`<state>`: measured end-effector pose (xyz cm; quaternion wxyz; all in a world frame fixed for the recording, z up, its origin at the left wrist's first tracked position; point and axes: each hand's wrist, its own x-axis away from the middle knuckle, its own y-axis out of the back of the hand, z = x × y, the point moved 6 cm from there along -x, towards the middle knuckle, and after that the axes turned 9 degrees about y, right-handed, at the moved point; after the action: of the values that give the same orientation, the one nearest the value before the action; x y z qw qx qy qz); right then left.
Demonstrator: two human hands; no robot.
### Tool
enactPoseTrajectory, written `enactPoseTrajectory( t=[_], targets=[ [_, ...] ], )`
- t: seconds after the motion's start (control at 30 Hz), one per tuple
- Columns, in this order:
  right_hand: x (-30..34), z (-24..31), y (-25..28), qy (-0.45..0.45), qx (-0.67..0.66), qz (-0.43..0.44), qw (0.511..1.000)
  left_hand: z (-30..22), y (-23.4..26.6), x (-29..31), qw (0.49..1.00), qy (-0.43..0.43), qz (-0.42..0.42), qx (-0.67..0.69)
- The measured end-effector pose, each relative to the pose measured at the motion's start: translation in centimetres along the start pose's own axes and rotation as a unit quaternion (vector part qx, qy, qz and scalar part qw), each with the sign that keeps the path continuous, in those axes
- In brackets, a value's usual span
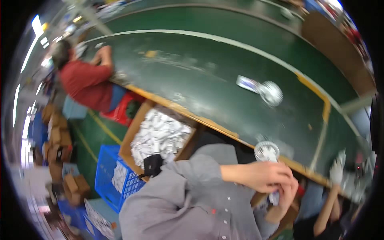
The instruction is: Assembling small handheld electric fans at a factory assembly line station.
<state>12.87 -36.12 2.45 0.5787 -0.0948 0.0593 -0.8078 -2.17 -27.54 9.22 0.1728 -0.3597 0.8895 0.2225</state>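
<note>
My left hand point(266, 177) is closed near the table edge, its fingers bent over the handle of what looks like a small white handheld fan point(267, 151). The fan's round head, with pale blades, sticks out beyond my fingers over the edge. My right hand point(287, 196) meets the left one, fingers curled inward. Below the joined fingers shows a white and purple piece point(274, 198), seemingly the handle's end. Most of the grip is hidden by my fingers. A second white fan point(271, 94) lies on the green table point(192, 86) ahead, its labelled handle pointing left.
To my left stands a cardboard box point(134, 124) full of small white pieces, beside a blue plastic crate point(106, 172). A person in red point(86, 80) sits farther left along the table. At the lower right, another person's gloved hand point(337, 172) is over the table.
</note>
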Motion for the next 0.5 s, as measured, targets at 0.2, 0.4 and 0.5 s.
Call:
enactPoseTrajectory(
  t=[0.2, 0.4, 0.5],
  targets=[
    [-1.9, -5.0, -0.2, -0.023, -0.015, 0.143, 0.989, 1.4, 1.4, 2.5, 0.993, 0.078, 0.089, 0.015],
    [-0.8, -3.5, -5.4, -0.104, 0.062, 0.213, 0.97, 2.0, 3.1, 5.0, 0.983, 0.134, 0.121, 0.018],
    [-0.9, -3.2, -6.4, -0.089, 0.076, 0.219, 0.969, 1.8, 3.7, 5.5, 0.985, 0.135, 0.108, 0.005]
  ],
)
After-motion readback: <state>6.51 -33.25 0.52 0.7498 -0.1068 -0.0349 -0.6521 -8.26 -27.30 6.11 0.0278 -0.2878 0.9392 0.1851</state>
